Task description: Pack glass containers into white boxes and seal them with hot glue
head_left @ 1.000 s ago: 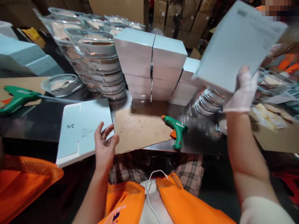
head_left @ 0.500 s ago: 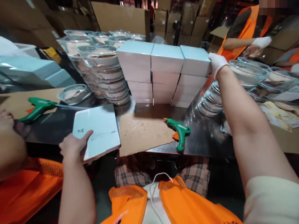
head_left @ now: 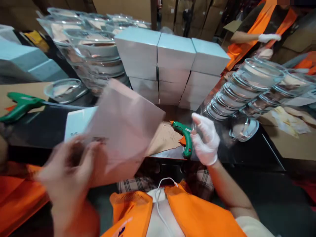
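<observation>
My left hand (head_left: 67, 171), bare and blurred by motion, holds a flat box blank (head_left: 123, 128) lifted off the table, its pale brownish inner side facing me. My gloved right hand (head_left: 206, 140) is down at the table edge, fingers spread and touching the green glue gun (head_left: 185, 138), which lies beside a glue-spotted brown cardboard mat (head_left: 165, 138). More light blue flat blanks (head_left: 76, 123) lie on the table behind the raised one.
Stacked light blue boxes (head_left: 172, 65) stand at the back centre. Stacks of clear lidded bowls are at back left (head_left: 93, 56) and right (head_left: 244, 89). A second green glue gun (head_left: 19, 105) lies far left. A person in an orange vest (head_left: 261, 29) works at back right.
My right hand came down from the box stack to the glue gun. My left hand lifted a flat blank off the pile and swung it up toward the middle.
</observation>
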The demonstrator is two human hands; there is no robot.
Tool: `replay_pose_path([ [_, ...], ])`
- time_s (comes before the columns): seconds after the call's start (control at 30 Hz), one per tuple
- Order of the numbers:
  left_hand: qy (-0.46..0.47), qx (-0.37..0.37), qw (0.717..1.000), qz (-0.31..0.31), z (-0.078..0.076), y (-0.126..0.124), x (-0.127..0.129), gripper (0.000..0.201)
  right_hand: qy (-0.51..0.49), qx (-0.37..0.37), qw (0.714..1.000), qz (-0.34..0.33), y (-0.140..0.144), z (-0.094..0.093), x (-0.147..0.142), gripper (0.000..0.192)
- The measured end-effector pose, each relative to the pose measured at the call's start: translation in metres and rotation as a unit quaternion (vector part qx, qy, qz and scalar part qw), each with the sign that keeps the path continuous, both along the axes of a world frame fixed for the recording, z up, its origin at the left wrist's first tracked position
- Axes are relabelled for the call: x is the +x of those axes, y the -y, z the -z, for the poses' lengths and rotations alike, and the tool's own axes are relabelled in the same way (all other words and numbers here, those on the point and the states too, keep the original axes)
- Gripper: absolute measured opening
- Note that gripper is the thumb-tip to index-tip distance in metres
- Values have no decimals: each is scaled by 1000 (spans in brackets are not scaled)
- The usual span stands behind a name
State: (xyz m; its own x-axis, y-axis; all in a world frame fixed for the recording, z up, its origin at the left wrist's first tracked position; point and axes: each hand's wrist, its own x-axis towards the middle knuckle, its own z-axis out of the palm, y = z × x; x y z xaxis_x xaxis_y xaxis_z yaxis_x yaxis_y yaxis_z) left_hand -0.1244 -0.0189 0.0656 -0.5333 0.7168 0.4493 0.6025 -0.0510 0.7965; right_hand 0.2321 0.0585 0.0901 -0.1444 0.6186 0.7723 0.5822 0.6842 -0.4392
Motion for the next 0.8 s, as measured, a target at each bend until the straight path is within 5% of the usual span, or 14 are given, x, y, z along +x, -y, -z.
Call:
replay_pose_path([
  [0.13, -115, -20, 926, 359, 12, 13, 49, 18, 21, -23, 999, -17, 53, 28, -28, 35],
  [0.3, -97, -44, 909, 402, 40, 26, 40, 16, -8, -225, 974, -33, 58, 39, -9, 20],
  [0.37, -84, -53, 912, 399, 42, 28, 29, 15, -27, -366, 926, -94, 57, 38, 1, 31],
  [0.47, -85, -55, 918, 384, 44, 28, 17, 22, -59, -557, 776, -290, 53, 38, 5, 62],
  [0.53, -120, -70, 910, 390, 50, 27, 16, 31, -85, -611, 685, -388, 53, 46, 0, 76],
  [0.6, -182, -93, 886, 417, 60, 30, 22, 44, -99, -643, 623, -434, 57, 60, -8, 80],
  [0.73, -247, -154, 825, 484, 82, 44, 44, 122, -123, -681, 551, -466, 74, 79, -17, 87],
  [0.8, -225, -190, 803, 518, 85, 49, 46, 121, -99, -670, 559, -478, 82, 76, -11, 91],
])
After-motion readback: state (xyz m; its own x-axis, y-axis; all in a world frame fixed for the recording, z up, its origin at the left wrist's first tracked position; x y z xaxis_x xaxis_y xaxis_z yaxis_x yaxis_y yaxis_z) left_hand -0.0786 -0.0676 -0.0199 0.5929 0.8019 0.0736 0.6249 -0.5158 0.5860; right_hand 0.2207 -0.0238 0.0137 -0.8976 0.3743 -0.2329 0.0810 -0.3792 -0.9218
